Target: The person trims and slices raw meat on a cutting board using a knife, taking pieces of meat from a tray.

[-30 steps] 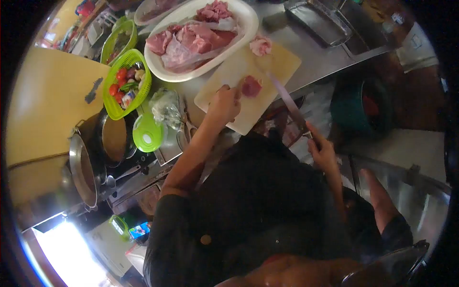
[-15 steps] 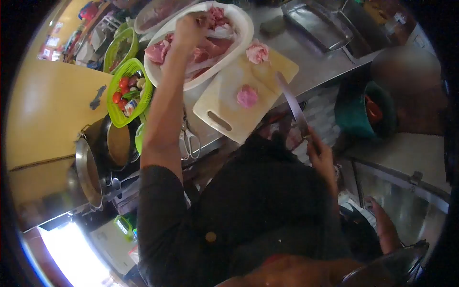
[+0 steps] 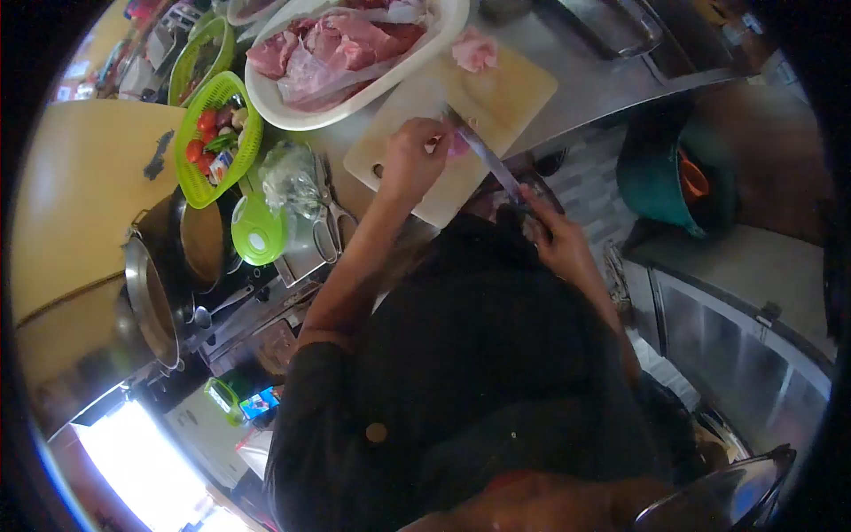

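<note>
My right hand [image 3: 551, 235] is wrapped round the handle of a large knife [image 3: 489, 160]. The blade slants up and left over the cutting board [image 3: 523, 102], beside a small round pink piece of meat [image 3: 458, 144]. My left hand [image 3: 415, 161] is closed, its fingers curled at the meat's left side. Fingers and blade partly cover this piece. A second, paler chunk of meat [image 3: 475, 50] lies on the board's far side. Beyond the board, a white tub [image 3: 310, 120] holds large cuts of raw meat [image 3: 346, 44] and clear plastic.
Left of the tub stands a green basket [image 3: 188, 137] of vegetables. Scissors [image 3: 330, 232], a plastic bag [image 3: 291, 177] and a green lid [image 3: 258, 230] lie nearer me. Pans [image 3: 151, 301] are at the left, a metal tray [image 3: 612, 27] at the back, a green bin [image 3: 651, 191] at the right.
My left hand has come out of the meat tub, down to the pink piece on the board. My right hand has brought the knife leftward, its blade now beside that piece. The view has shifted slightly.
</note>
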`<state>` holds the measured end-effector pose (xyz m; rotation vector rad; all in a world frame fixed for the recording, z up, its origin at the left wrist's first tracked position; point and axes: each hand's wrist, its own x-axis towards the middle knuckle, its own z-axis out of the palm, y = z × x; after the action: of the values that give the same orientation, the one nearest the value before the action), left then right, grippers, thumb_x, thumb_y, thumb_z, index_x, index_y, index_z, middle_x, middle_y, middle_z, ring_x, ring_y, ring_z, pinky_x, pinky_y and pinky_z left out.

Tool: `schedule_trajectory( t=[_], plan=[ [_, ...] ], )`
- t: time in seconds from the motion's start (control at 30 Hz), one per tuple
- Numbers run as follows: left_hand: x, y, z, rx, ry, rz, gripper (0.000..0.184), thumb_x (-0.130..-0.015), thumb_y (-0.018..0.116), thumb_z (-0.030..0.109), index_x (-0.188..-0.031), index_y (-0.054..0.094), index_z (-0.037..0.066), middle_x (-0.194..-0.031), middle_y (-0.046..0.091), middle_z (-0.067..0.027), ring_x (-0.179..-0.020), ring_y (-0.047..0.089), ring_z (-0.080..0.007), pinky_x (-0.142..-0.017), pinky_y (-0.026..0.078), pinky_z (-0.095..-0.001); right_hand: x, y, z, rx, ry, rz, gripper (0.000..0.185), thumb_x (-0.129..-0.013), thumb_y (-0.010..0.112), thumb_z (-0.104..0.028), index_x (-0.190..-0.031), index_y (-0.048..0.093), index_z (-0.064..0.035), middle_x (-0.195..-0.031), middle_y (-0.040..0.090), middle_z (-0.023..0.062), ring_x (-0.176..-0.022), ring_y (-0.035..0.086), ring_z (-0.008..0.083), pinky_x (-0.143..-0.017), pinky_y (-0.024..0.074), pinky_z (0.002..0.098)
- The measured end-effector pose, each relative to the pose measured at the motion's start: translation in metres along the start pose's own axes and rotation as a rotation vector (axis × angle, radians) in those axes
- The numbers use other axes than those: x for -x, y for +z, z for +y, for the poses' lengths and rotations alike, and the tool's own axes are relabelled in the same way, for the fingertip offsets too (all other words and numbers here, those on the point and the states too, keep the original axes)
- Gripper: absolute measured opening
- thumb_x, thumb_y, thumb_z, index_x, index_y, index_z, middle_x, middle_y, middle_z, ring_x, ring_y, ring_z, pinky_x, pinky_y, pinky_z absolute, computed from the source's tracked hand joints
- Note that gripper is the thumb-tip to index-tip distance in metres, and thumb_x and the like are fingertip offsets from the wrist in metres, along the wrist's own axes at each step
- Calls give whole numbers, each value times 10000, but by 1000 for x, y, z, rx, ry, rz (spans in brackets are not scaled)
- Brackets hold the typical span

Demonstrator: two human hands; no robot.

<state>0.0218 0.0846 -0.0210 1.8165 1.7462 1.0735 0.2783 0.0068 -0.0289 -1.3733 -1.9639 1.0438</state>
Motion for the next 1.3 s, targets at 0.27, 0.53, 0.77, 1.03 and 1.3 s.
schedule_trajectory(
  t=[0.27, 0.53, 0.77, 1.03, 1.3],
  plan=[
    [13, 21, -26, -27, 191, 89, 105, -713, 703, 44, -817, 693, 33, -833, 666, -139, -832, 638, -299, -757, 520, -376, -13, 18, -7, 247, -47, 7, 596, -890, 539, -108, -1432, 361, -283, -814, 577, 236, -720, 591, 442, -622, 481, 500],
    [13, 23, -33, 41, 127, 67, 126, -737, 711, 82, -861, 707, 58, -850, 672, -137, -801, 653, -284, -724, 529, -357, -9, 16, 1, 211, -87, -1, 630, -881, 537, -99, -1442, 329, -296, -887, 609, 250, -705, 597, 451, -620, 487, 523],
    [7, 20, -38, 107, 108, -6, 127, -715, 718, 55, -838, 706, 32, -811, 665, -156, -698, 659, -275, -657, 539, -337, 12, 2, 3, 167, 32, -77, 587, -910, 508, -97, -1432, 344, -310, -791, 620, 240, -722, 615, 422, -660, 500, 504],
    [6, 14, -28, 100, 29, -4, 126, -723, 718, 49, -847, 707, 32, -803, 679, -148, -717, 675, -267, -682, 543, -321, -60, 30, 7, 189, -109, -51, 528, -919, 492, -136, -1410, 381, -296, -841, 635, 239, -751, 626, 404, -697, 509, 484],
    [13, 24, -38, 111, 55, 65, 107, -728, 706, 35, -833, 698, 15, -833, 669, -143, -735, 672, -276, -678, 549, -336, -1, 8, 16, 85, -56, -72, 600, -891, 544, -98, -1420, 367, -320, -844, 634, 242, -754, 620, 420, -710, 496, 484]
  ],
)
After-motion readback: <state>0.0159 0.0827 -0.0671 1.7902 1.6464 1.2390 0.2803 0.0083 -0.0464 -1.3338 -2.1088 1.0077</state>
